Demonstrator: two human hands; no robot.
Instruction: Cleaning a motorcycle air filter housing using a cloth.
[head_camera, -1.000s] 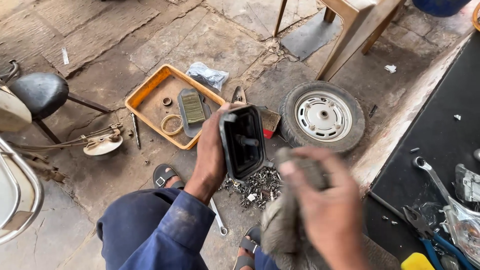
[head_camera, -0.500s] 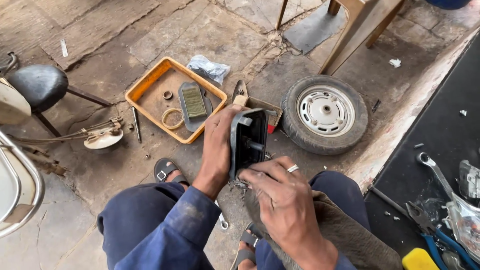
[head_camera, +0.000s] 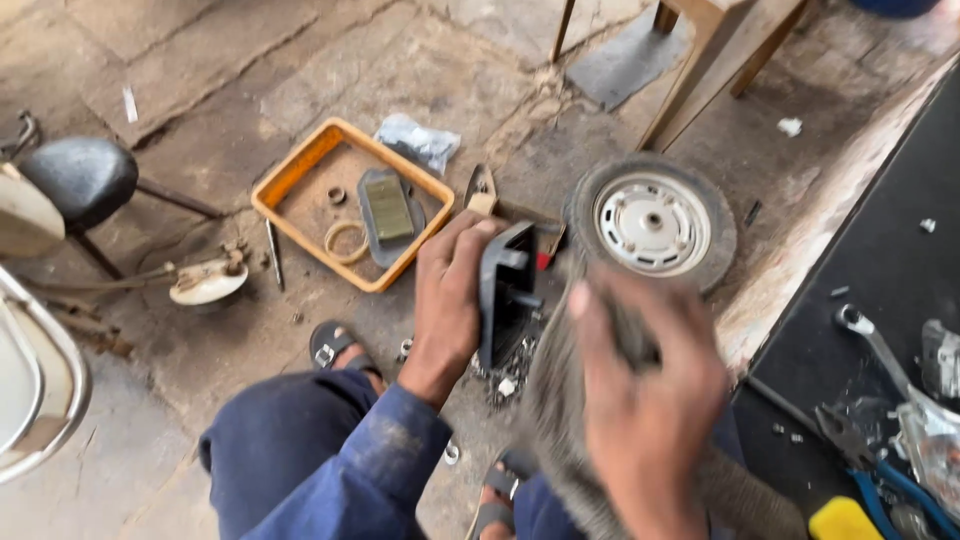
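The left hand (head_camera: 450, 300) is clamped on a black plastic housing (head_camera: 508, 290), with the thumb and fingers wrapped around its left rim. The housing is held up in the air over the stone floor (head_camera: 200, 60), in front of the knees. Its long axis stands nearly upright, a little tilted, and its open hollow side faces to the right, toward the right hand. It is a shallow rectangular shell with rounded corners, dusty, and a short black stub stands out from the inside.

The right hand (head_camera: 640, 400) is closed around a grey cloth (head_camera: 560, 420), which hangs down from it toward the lap. This hand is blurred and stands just beside the open side of the housing; whether the cloth touches the housing, I cannot tell.

Under the housing a heap of small metal bolts and nuts (head_camera: 505, 365) lies on the floor. Behind it lies a small wheel (head_camera: 650, 225) with a white rim. To the left an orange tray (head_camera: 300, 170) holds a flat filter piece (head_camera: 388, 212) and a ring. Beyond the tray's far corner lies a crumpled clear plastic bag (head_camera: 418, 142). On the black mat (head_camera: 880, 250) at the right lie a wrench (head_camera: 870, 340) and blue-handled pliers (head_camera: 865, 470).
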